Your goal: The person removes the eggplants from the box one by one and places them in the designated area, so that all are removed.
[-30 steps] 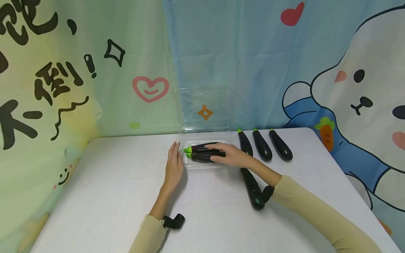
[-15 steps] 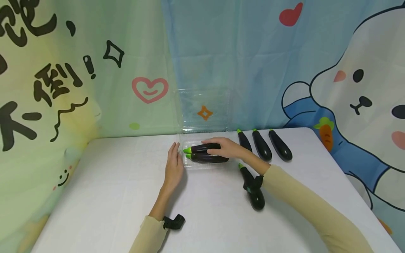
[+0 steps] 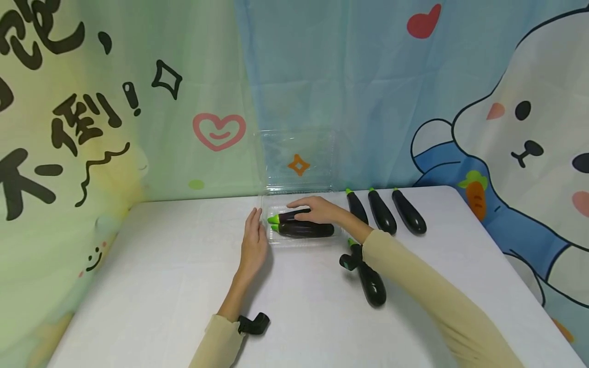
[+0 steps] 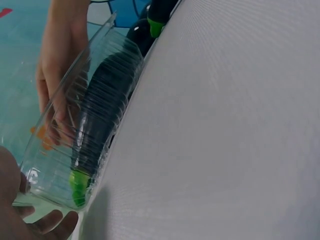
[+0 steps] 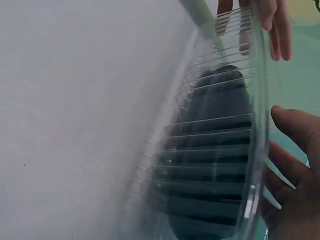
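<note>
A clear plastic box [image 3: 280,241] stands at the table's back edge, its transparent lid [image 3: 317,148] raised behind it. Two dark eggplants with green caps lie side by side inside, the front eggplant [image 3: 306,230] in full view and the rear eggplant [image 3: 286,217] partly covered by a hand. My left hand [image 3: 253,246] lies along the box's left end with straight fingers. Over the rear eggplant reaches my right hand [image 3: 318,209], its fingers extended and thumb apart; the left wrist view shows those fingers [image 4: 60,112] dipping behind the box wall. Whether they touch the eggplant is unclear.
Right of the box, three eggplants lie in a slanting row, the middle eggplant [image 3: 382,212] among them. Another eggplant [image 3: 371,283] lies nearer, partly beneath my right wrist. A printed curtain [image 3: 211,61] hangs behind the white table [image 3: 161,286].
My right hand has slid left and slightly back, off the front eggplant to over the rear one. The right forearm has swung left. My left hand stays at the box's end.
</note>
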Demonstrator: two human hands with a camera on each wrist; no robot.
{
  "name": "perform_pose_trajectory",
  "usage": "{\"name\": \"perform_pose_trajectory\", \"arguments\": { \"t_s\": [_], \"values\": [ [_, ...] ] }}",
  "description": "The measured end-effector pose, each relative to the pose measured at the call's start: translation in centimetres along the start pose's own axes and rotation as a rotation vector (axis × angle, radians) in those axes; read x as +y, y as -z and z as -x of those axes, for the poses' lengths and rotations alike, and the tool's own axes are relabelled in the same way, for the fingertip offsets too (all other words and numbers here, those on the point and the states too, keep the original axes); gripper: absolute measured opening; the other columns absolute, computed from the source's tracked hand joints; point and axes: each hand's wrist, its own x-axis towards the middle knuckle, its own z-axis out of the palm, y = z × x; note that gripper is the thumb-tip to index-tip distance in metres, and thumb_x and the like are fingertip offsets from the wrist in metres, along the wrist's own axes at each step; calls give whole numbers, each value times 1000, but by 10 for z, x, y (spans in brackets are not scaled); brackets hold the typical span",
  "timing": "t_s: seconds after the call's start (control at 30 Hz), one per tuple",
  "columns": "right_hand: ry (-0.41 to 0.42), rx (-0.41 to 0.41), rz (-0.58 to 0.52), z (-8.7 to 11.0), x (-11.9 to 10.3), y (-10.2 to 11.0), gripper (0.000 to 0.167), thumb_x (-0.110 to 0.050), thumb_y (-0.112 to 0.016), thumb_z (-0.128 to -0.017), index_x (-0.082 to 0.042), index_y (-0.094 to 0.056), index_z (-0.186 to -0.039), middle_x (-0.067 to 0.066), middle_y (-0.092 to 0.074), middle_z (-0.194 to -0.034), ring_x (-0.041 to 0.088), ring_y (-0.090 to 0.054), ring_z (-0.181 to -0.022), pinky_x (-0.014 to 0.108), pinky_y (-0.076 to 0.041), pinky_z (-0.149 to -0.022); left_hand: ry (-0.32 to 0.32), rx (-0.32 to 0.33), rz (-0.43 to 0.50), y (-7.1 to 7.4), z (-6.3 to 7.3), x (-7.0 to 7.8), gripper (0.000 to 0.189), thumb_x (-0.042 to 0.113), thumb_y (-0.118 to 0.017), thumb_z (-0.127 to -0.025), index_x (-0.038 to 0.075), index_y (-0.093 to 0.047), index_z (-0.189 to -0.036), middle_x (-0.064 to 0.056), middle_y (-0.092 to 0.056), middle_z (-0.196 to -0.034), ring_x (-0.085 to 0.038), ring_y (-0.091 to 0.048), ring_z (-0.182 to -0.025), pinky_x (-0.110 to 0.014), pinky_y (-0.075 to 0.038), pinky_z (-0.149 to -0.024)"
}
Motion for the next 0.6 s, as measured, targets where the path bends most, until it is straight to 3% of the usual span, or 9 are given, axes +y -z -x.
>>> {"name": "perform_pose_trajectory", "arguments": {
  "t_s": [0.6],
  "values": [
    [-43,-19,84,-14,3,-10,44,-22,-58,-97,-7,-54,-138,15,-54,-142,33,-47,-135,48,-39,-112,-1,15,-1,0,0,0,45,12,-33,-104,8,-36,-149,-12,-29,-158,-30,-29,-147,-50,-28,-119]
  ]
}}
